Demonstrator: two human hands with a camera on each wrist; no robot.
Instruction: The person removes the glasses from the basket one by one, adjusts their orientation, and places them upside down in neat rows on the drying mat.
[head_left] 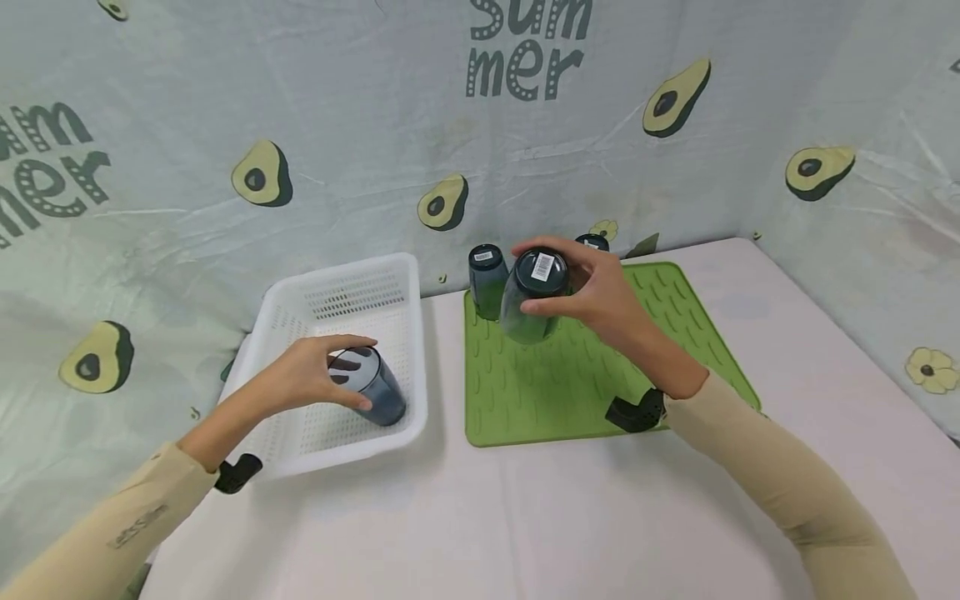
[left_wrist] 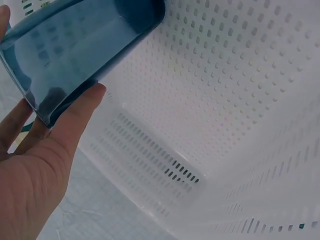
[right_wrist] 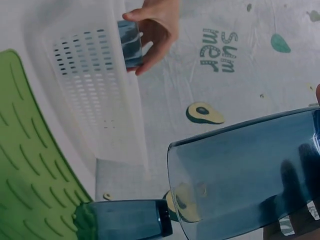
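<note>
In the head view, my left hand (head_left: 307, 375) grips a blue-tinted drinking glass (head_left: 386, 396) by its rim, mouth up and tilted, inside the white perforated basket (head_left: 418, 350). The left wrist view shows the thumb and fingers of that hand around the glass (left_wrist: 85, 50). Over the green drying mat (head_left: 540, 400), my right hand (head_left: 600, 292) holds a second glass (head_left: 528, 321) upside down by its base, which bears a barcode label. Another upturned glass (head_left: 487, 283) stands on the mat's back left corner. Behind the right hand a further dark base (head_left: 592, 242) shows, mostly hidden.
The basket sits on the left of a pale tablecloth (head_left: 480, 517), the mat to its right with a gap between them. A fabric backdrop (head_left: 360, 125) printed with avocados hangs close behind both. Black wrist cameras (head_left: 636, 412) are strapped under the forearms.
</note>
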